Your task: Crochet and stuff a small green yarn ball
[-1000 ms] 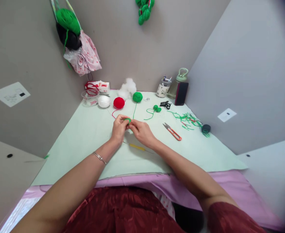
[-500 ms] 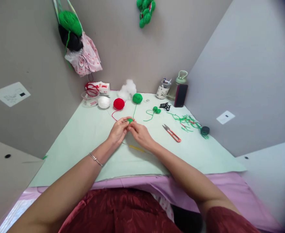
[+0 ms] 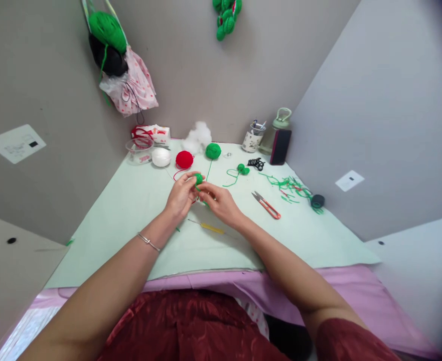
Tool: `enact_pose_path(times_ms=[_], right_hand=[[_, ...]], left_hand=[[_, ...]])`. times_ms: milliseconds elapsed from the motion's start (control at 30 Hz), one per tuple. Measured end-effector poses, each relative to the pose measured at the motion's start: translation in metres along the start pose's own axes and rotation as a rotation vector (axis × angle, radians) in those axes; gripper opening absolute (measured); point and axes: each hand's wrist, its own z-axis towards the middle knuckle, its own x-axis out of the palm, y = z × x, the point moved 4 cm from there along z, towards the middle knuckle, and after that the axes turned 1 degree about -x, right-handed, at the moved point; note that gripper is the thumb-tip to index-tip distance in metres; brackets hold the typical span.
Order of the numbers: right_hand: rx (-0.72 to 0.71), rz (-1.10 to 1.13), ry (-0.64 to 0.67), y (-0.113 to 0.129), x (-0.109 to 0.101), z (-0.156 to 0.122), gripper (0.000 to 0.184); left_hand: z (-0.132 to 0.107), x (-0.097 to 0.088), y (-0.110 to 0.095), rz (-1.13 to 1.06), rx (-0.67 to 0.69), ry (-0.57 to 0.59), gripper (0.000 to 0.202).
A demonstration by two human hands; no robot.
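My left hand [image 3: 180, 195] and my right hand [image 3: 219, 201] meet over the middle of the pale green mat [image 3: 130, 215]. Between their pinched fingertips is a small green crochet piece [image 3: 198, 179]. A green strand runs from it back to the green yarn ball [image 3: 213, 150]. A yellow-handled crochet hook [image 3: 210, 228] lies on the mat just below my hands. A red yarn ball [image 3: 184, 159] trails a red strand toward my left hand.
Orange snips [image 3: 268, 205] lie right of my hands, with green yarn scraps [image 3: 290, 186] and a dark tape roll [image 3: 317, 201] beyond. A white ball [image 3: 161, 157], clear bowl [image 3: 140, 150], stuffing [image 3: 198, 134], cup [image 3: 253, 138], bottle [image 3: 277, 128] and phone [image 3: 281, 146] line the back edge.
Both hands have lifted slightly and shifted back, turning the green piece so more of it shows above my fingertips. Everything on the mat stays put.
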Motion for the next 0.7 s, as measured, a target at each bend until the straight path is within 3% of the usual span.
enact_pose_path(times_ms=[133,167,300,367,533,700], right_hand=[[-0.104,-0.083,-0.128,0.006,-0.030,-0.005,0.028],[-0.102,-0.131,-0.099,0.007,-0.034,-0.007,0.025],[-0.009,-0.222,0.407,0.007,-0.022,-0.018,0.016],[-0.012,-0.214,0.542,0.010,-0.012,-0.025,0.015],[-0.009,-0.157,0.566,0.018,0.002,-0.032,0.017],[0.047,0.072,0.498,0.020,-0.011,-0.023,0.010]], left_hand=[[0.010,-0.023,-0.018,0.066,0.143,-0.101,0.018],[0.012,-0.028,-0.022,0.092,0.177,-0.122,0.018],[0.018,-0.036,-0.027,0.202,0.267,-0.135,0.020],[0.018,-0.034,-0.025,0.244,0.283,-0.110,0.021],[0.015,-0.029,-0.021,0.298,0.296,-0.058,0.026],[0.013,-0.025,-0.020,0.314,0.284,-0.037,0.026]])
